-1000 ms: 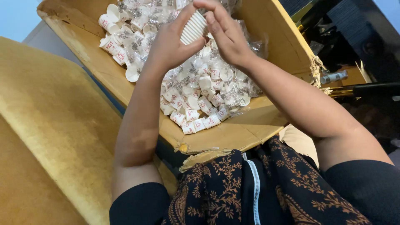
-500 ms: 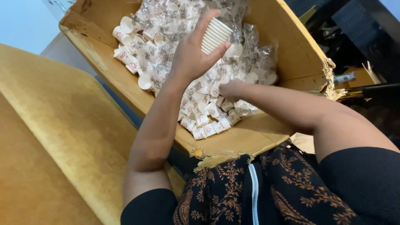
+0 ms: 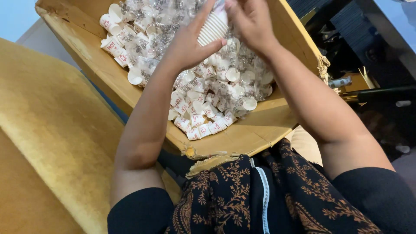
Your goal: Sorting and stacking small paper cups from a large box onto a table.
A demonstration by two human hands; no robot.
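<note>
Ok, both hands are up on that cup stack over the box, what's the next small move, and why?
Probably slip the right hand fingertips over the stack's top end and add or seat a cup. The left hand grips the stack of white ribbed cups above the cardboard box of loose cups, so it is steadied for that.

A mustard-yellow upholstered cushion (image 3: pixel 47 143) with a coarse, nubby weave fills the side from 7 to 10 o'clock, its edge curving down toward 6. At 10 to 11 o'clock a pale blue-white surface (image 3: pixel 17 17) shows behind it, evenly lit. Toward 2 and 3 o'clock the surroundings turn dark: black furniture (image 3: pixel 372 47) with a glossy top catching a cool sheen at 1 o'clock, and a black bar (image 3: pixel 381 94) running sideways at 3 o'clock.
</note>
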